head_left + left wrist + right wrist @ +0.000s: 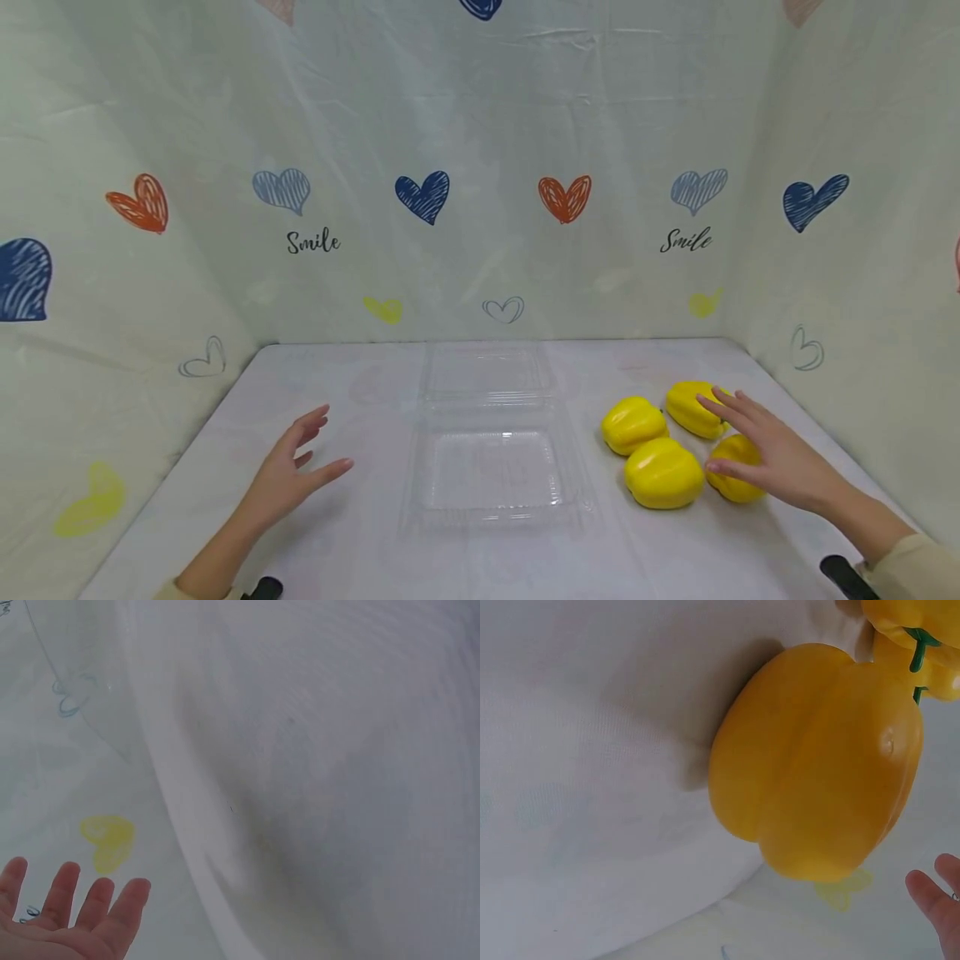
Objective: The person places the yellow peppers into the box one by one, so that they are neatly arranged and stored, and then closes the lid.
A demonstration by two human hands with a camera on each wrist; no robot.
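My right hand [776, 458] is over the rightmost yellow bell pepper [741, 454], its fingers spread and partly covering it; contact cannot be told. Its fingertips overlap the far bell pepper [690, 407] in the head view. Just left lie a near bell pepper [663, 475] and another bell pepper [632, 425]. Close up in the right wrist view is one large bell pepper [810, 765], apart from the visible fingers [930, 896]. My left hand [287, 471] hovers above the table's left side, holding nothing, its fingers [127, 911] loosely extended. Between the hands sits a clear plastic clamshell container [573, 475], lid [487, 371] folded back.
A white cloth covers the table [360, 550]. Pale curtain walls [480, 108] with printed hearts and lettering stand behind and on both sides. A dark band shows at each wrist, beside beige sleeves [915, 567].
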